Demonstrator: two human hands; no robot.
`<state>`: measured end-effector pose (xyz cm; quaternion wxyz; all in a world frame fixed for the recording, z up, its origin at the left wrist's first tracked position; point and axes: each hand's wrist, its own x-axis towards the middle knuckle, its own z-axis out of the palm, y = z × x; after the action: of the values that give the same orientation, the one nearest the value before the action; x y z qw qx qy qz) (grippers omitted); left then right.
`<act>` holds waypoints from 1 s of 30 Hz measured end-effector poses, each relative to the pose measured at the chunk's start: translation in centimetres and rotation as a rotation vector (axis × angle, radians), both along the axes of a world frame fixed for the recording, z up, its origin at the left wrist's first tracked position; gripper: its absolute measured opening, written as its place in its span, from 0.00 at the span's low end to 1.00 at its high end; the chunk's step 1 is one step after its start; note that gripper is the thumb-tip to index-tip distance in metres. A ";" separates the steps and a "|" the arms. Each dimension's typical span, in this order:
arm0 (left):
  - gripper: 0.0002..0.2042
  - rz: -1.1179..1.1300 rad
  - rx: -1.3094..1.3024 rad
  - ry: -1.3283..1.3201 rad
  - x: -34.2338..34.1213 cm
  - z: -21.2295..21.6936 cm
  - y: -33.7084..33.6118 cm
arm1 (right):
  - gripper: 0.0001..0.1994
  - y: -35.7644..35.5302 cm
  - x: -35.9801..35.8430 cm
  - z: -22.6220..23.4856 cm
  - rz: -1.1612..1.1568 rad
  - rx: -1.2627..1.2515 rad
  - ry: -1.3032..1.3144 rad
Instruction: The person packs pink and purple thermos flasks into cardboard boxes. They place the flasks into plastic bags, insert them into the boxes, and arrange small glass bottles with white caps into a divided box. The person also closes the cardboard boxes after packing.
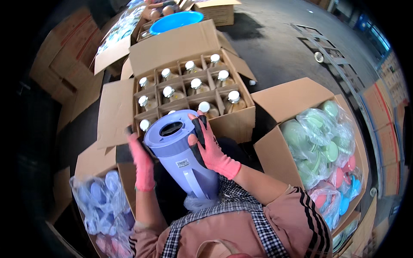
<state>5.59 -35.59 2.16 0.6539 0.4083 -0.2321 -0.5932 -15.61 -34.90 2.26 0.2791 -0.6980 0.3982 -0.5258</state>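
A lavender plastic pitcher (185,161) leans between my arms at my lap, its handle toward me. Its top (171,130) is a wide round lid with a dark hole in the middle. My right hand (211,150), in a pink glove with black fingers, grips the right side of the lid, fingers along its rim. My left hand (141,162), gloved the same way, is just left of the lid with its fingers stretched out, slightly blurred. It appears apart from the pitcher. Crumpled clear plastic (200,202) is bunched at the pitcher's lower end.
Ahead stands an open divided carton (234,122) with several white-capped clear bottles (198,86). A right-hand carton (275,157) holds bagged green, pink and blue parts; a left-hand one (124,172) holds bagged lavender parts (98,193). A blue basin (176,21) and a metal cart frame (331,51) are farther off.
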 end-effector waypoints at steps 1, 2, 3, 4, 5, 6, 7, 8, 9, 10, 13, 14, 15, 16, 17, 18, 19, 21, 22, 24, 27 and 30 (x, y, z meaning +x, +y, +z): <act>0.27 0.062 -0.120 -0.247 -1.4 0.2 0.3 | 0.24 -0.7 0.4 -0.9 -0.151 -0.171 0.019; 0.26 0.125 -0.237 -0.497 -3.7 0.2 0.9 | 0.23 -2.8 -1.1 -1.4 0.073 0.167 -0.216; 0.28 0.105 -0.396 -1.450 -6.7 2.5 2.7 | 0.23 -6.0 -3.4 -2.9 0.060 0.469 -0.330; 0.31 0.020 -0.629 -1.697 -8.2 4.7 4.2 | 0.22 -8.0 -4.2 -3.9 0.072 0.764 -0.447; 0.30 0.060 -0.642 -1.532 -7.2 4.7 4.1 | 0.22 -7.7 -3.2 -3.5 -0.049 0.613 -0.363; 0.29 0.102 -0.649 -1.362 -6.3 4.2 3.8 | 0.22 -6.7 -2.2 -3.0 -0.165 0.460 -0.276; 0.24 0.357 -0.461 -1.197 -4.0 2.2 2.9 | 0.21 -5.0 -1.2 -2.8 -0.084 0.201 -0.241; 0.22 0.388 -0.286 -0.859 -2.8 2.2 1.3 | 0.21 -3.1 -0.3 -0.5 0.036 0.040 -0.116; 0.22 0.207 -0.196 -0.550 -3.2 2.4 1.2 | 0.21 -3.0 -0.4 -0.5 0.045 0.091 -0.147; 0.22 0.031 -0.118 -0.239 -4.0 2.5 1.0 | 0.20 -3.7 -0.5 -0.5 0.056 0.131 -0.177; 0.26 0.096 -0.591 -1.511 -7.4 5.1 4.3 | 0.24 -9.4 -3.5 -5.2 -0.049 0.641 -0.320; 0.27 0.145 -0.630 -1.417 -7.6 5.4 4.8 | 0.24 -9.3 -3.5 -6.8 0.004 0.538 -0.395; 0.25 0.370 -0.561 -1.401 -5.8 3.9 4.3 | 0.24 -7.0 -1.5 -5.5 0.062 0.447 -0.448; 0.25 0.499 -0.424 -1.360 -3.7 1.9 3.0 | 0.24 -4.6 0.0 -3.3 0.108 0.354 -0.504; 0.25 0.255 -0.330 -1.111 -4.0 2.9 2.4 | 0.25 -4.4 -0.1 -3.0 0.186 0.378 -0.476; 0.26 0.024 -0.241 -0.853 -4.7 4.2 2.2 | 0.25 -5.0 -0.9 -2.8 0.275 0.466 -0.596; 0.26 0.108 -0.473 -1.171 -6.2 4.7 3.1 | 0.26 -6.5 -2.0 -2.2 0.371 0.535 -0.716; 0.34 0.173 -0.733 -1.588 -7.3 7.5 5.9 | 0.28 -6.7 -2.2 0.8 0.569 0.497 -0.912; 0.37 0.263 -0.853 -1.606 -7.6 8.5 6.9 | 0.29 -4.9 -2.2 4.8 0.666 0.395 -0.987; 0.35 0.335 -1.158 -1.727 -5.3 8.7 6.4 | 0.40 -2.9 -2.1 9.4 0.720 0.138 -0.974; 0.28 0.143 -0.859 -1.662 -4.7 10.8 5.0 | 0.48 -1.7 -1.7 9.9 0.424 -0.267 -0.610; 0.20 -0.090 -0.351 -0.650 -5.4 10.6 5.8 | 0.38 -0.9 -2.7 9.4 -0.011 -0.774 0.299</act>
<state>0.18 -29.74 12.79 0.5793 0.4464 -0.5436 -0.4119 -18.31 -35.83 11.66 -0.0674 -0.8179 0.2109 -0.5311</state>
